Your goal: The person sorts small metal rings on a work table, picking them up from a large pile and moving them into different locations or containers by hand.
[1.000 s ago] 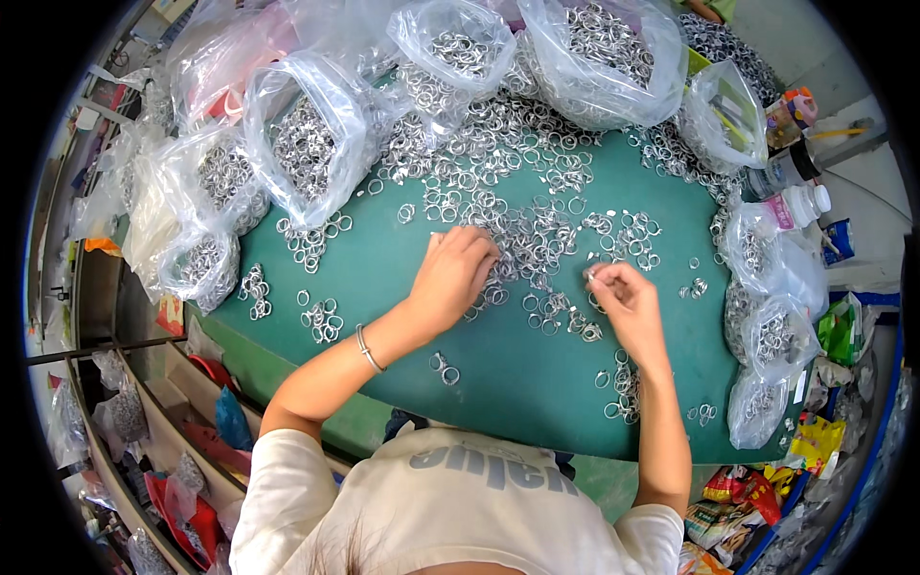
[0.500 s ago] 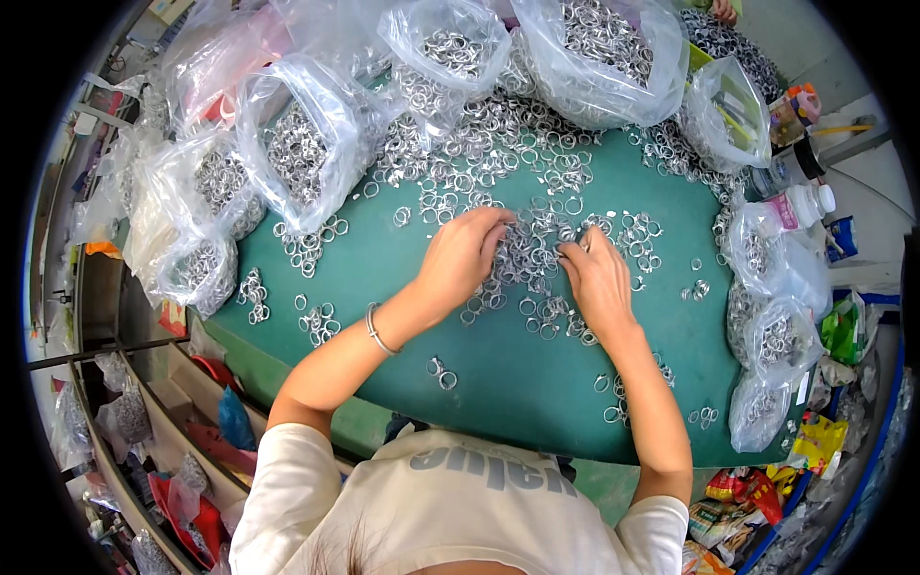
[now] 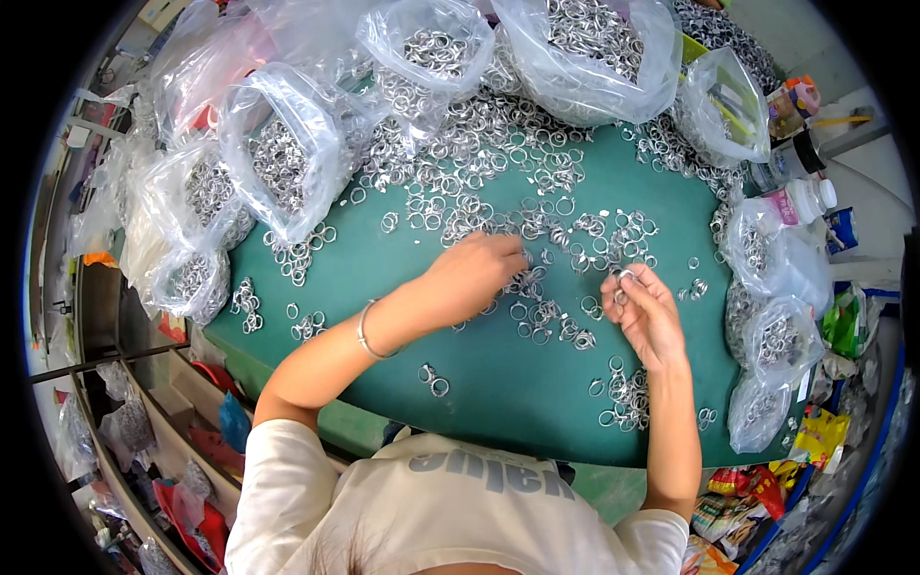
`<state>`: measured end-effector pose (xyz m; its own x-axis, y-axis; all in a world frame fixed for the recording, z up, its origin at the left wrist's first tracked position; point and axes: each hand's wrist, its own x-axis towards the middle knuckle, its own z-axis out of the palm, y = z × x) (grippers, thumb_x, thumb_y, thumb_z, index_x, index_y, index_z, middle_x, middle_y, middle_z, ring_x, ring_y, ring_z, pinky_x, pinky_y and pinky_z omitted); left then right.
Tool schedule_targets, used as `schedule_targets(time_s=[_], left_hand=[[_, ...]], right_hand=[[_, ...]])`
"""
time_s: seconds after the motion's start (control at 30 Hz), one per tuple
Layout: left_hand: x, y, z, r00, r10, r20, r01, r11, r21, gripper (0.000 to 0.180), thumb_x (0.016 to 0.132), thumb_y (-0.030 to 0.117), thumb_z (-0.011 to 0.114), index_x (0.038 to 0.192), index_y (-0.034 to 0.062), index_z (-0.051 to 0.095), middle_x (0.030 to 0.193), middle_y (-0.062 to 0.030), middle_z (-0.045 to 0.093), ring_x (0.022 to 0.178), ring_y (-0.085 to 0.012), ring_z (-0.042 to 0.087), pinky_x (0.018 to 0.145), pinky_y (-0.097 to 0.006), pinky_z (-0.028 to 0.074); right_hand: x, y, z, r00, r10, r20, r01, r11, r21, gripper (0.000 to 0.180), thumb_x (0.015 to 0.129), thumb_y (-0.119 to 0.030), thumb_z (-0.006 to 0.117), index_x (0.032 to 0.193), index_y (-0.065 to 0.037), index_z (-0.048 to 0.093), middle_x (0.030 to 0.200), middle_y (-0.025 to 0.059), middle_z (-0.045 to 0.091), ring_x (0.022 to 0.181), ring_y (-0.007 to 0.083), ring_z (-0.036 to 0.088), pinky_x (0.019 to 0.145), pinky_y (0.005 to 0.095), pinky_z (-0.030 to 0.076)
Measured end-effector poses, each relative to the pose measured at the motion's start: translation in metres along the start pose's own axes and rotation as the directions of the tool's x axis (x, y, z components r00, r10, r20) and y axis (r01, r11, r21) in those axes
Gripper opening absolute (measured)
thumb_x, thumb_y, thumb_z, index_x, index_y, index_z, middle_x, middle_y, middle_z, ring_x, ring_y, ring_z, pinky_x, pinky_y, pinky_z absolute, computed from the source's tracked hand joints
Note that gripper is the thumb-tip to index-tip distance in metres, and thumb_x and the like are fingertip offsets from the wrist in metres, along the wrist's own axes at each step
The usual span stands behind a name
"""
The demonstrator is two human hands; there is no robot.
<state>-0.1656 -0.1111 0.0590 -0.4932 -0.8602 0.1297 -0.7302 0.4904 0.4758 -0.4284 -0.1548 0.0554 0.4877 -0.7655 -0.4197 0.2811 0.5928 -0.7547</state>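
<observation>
Silver-coloured metal rings lie in heaps and small clusters over the green tabletop [image 3: 402, 359]. My left hand [image 3: 476, 273] is palm down at the middle pile of rings [image 3: 530, 280], its fingers drawn together; whatever they grip is hidden. Further right, my right hand [image 3: 654, 311] is turned partly palm up above the table. A ring [image 3: 624, 275] is pinched between its thumb and fingers. Just below this hand lies a cluster of rings [image 3: 628, 398], and loose rings [image 3: 591, 307] lie to its left.
Open clear plastic bags full of rings stand along the back, such as a large bag [image 3: 599, 57] and another bag [image 3: 287, 158] at the left. Smaller bags [image 3: 781, 335] and a white-capped bottle [image 3: 805, 201] line the right edge. Shelves with bags [image 3: 125, 422] are at the lower left.
My right hand has moved right and nearer to me, away from the pile, and turned partly palm up with a ring. My left hand has shifted slightly nearer. The middle pile is more spread out.
</observation>
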Motion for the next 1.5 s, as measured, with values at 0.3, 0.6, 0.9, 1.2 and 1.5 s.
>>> schedule_targets(time_s=[0.3, 0.6, 0.9, 1.2, 1.5], left_hand=[[-0.023, 0.02, 0.013, 0.861, -0.352, 0.367, 0.41, 0.055, -0.91, 0.026, 0.09, -0.004, 0.049, 0.112, -0.001, 0.061, 0.099, -0.0085, 0.065, 0.085, -0.0131, 0.062, 0.073, -0.028, 0.052], [-0.033, 0.027, 0.026, 0.888, -0.298, 0.351, 0.364, -0.01, -0.931, 0.035, 0.087, -0.009, 0.044, 0.119, -0.0035, 0.055, 0.108, -0.0124, 0.062, 0.096, -0.0184, 0.063, 0.084, -0.032, 0.052], [-0.032, 0.023, 0.016, 0.799, -0.594, 0.096, 0.364, 0.349, -0.864, 0.029, 0.089, -0.009, 0.042, 0.116, -0.0065, 0.054, 0.109, -0.0132, 0.062, 0.092, -0.0185, 0.065, 0.08, -0.027, 0.053], [-0.034, 0.037, 0.009, 0.869, -0.405, -0.284, 0.273, 0.872, -0.406, 0.037, 0.087, -0.008, 0.049, 0.123, 0.002, 0.052, 0.112, -0.0101, 0.059, 0.092, -0.0168, 0.064, 0.068, -0.026, 0.052], [-0.077, 0.059, 0.056, 0.926, 0.0, 0.378, 0.157, -0.91, -0.384, 0.031, 0.101, 0.026, 0.039, 0.111, 0.0022, 0.057, 0.095, -0.0037, 0.063, 0.088, -0.014, 0.061, 0.079, -0.031, 0.051]], right_hand=[[-0.019, 0.023, 0.031, 0.996, -0.022, -0.089, -0.019, 0.902, -0.431, 0.022, 0.093, -0.005, 0.049, 0.112, -0.002, 0.061, 0.084, 0.0026, 0.06, 0.063, 0.0056, 0.048, 0.056, 0.0202, 0.038], [-0.026, 0.029, 0.032, 0.999, -0.002, -0.051, -0.016, 0.936, -0.351, 0.021, 0.093, -0.005, 0.05, 0.11, 0.0, 0.062, 0.086, 0.0033, 0.06, 0.064, 0.0057, 0.05, 0.054, 0.0202, 0.04], [-0.027, 0.041, 0.041, 0.919, -0.393, 0.013, 0.232, 0.514, -0.826, 0.024, 0.082, -0.001, 0.063, 0.106, 0.0, 0.062, 0.084, 0.006, 0.054, 0.062, 0.0135, 0.051, 0.054, 0.0262, 0.042], [-0.013, 0.052, 0.065, 0.807, -0.565, 0.174, 0.2, -0.015, -0.98, 0.013, 0.078, -0.008, 0.069, 0.082, -0.002, 0.059, 0.088, 0.0111, 0.052, 0.076, 0.0279, 0.056, 0.062, 0.0381, 0.046], [-0.061, 0.063, 0.101, 0.851, -0.259, 0.457, 0.516, 0.243, -0.822, 0.029, 0.074, -0.004, 0.069, 0.101, -0.002, 0.058, 0.102, 0.0125, 0.056, 0.1, 0.0323, 0.053, 0.088, 0.0413, 0.041]])
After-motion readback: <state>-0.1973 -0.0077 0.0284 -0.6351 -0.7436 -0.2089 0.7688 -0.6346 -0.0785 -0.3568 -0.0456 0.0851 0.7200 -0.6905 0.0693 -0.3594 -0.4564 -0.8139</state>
